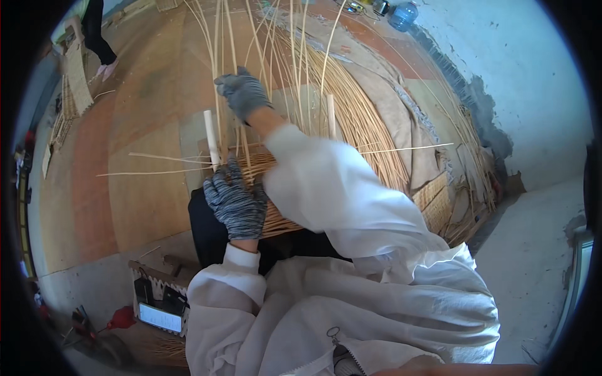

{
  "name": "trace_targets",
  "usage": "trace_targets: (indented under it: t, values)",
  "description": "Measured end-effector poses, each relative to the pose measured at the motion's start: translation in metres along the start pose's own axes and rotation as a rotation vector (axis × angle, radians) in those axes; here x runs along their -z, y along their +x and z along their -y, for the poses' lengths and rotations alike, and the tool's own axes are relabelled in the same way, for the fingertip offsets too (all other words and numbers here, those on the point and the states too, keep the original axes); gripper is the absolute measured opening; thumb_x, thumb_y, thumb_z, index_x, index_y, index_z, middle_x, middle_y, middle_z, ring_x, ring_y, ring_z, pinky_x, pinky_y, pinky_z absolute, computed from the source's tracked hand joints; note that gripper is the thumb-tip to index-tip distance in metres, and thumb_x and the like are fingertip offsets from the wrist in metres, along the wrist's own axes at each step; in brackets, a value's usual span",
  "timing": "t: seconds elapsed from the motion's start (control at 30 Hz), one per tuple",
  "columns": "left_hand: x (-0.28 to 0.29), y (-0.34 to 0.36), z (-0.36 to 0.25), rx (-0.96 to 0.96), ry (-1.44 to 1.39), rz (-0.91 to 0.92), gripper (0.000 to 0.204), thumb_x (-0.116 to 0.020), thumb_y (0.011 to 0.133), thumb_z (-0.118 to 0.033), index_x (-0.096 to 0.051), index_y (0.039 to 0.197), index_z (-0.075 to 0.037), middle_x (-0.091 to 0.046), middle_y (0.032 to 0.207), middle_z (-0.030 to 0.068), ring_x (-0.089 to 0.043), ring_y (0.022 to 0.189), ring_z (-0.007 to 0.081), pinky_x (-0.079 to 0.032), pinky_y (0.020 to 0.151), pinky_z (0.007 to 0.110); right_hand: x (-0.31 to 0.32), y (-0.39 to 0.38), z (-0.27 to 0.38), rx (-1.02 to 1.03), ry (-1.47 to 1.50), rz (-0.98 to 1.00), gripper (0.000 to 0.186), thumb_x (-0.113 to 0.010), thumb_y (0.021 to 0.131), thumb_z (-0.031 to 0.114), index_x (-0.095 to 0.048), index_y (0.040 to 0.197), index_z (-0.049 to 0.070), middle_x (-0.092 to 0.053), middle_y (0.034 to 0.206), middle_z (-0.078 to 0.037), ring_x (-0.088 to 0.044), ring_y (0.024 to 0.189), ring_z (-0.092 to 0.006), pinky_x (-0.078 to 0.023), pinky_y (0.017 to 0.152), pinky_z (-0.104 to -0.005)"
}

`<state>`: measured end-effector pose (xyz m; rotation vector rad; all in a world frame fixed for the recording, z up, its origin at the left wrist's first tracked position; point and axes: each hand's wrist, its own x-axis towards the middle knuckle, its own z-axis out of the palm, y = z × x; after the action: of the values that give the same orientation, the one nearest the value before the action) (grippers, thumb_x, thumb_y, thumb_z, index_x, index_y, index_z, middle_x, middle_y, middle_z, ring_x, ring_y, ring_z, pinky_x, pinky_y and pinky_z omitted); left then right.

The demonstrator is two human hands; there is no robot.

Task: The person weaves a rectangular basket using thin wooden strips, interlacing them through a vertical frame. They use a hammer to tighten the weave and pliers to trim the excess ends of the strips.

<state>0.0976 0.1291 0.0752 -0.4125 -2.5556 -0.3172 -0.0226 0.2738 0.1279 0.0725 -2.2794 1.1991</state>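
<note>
Across my lap lies a woven wicker panel (276, 224), its long upright rods (302, 75) fanning away from me. A pale wooden stick (211, 139) stands at its left, and another (331, 116) rises farther right. My left hand (235, 202), in a striped grey glove, grips the left end of the weave beside the first stick. Two thin rods (157, 172) stick out leftward there. My right hand (243, 95), in a grey glove, reaches across and forward, closed round an upright rod. My right sleeve hides part of the weave.
A thick bundle of loose wicker rods (367, 125) curves along the right, beside brown cloth (407, 119). A phone with a lit screen (160, 318) lies in a basket (141, 276) at lower left. Another person's legs (95, 34) show at upper left; a blue water bottle (403, 16) stands far right.
</note>
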Motion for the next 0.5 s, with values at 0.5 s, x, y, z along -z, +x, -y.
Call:
trace_targets:
  t: [0.5]
  values:
    - [0.003, 0.033, -0.072, -0.133, -0.040, 0.477, 0.060, -0.051, 0.076, -0.062, -0.056, 0.121, -0.023, -0.058, 0.097, 0.0147, -0.053, 0.100, 0.0296, -0.019, 0.102, 0.054, 0.070, -0.044, -0.045, -0.034, -0.640, -0.024, 0.035, -0.048, 0.086, 0.003, -0.053, 0.121, 0.009, -0.055, 0.114, -0.022, -0.062, 0.090, -0.0309, -0.053, 0.067, -0.0342]
